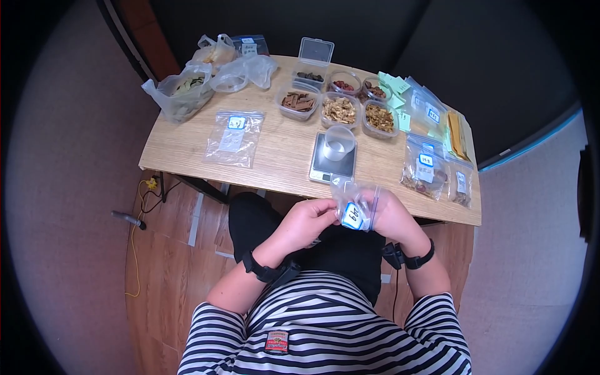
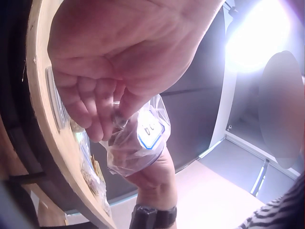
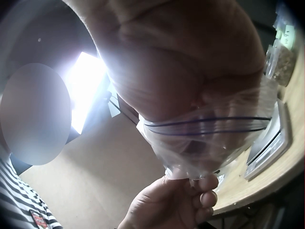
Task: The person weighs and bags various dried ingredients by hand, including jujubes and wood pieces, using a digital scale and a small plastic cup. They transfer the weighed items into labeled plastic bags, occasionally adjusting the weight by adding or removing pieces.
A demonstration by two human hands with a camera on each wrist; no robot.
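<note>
A clear zip bag point(image 1: 362, 203) with a blue-edged label is held above the lap, just off the table's front edge. My left hand point(image 1: 306, 223) pinches its closed end between thumb and fingers; the left wrist view shows this hand point(image 2: 124, 57) from the palm side. The fingers of my right hand point(image 1: 395, 215) reach past the zip strip into the bag. In the right wrist view, the bag point(image 3: 205, 138) wraps those fingers, which look extended, though the plastic blurs their tips. Beyond the hands, an empty-looking clear cup point(image 1: 339, 142) stands on a scale point(image 1: 322, 164).
Clear tubs with bark-like strips point(image 1: 298, 102), pale pieces point(image 1: 339, 110) and brown pieces point(image 1: 379, 117) stand behind the scale. A flat labelled bag point(image 1: 234, 140) lies left; filled bags point(image 1: 425, 169), green notes point(image 1: 394, 83) and envelopes point(image 1: 458, 134) lie right. Plastic bags point(image 1: 181, 100) fill the back left.
</note>
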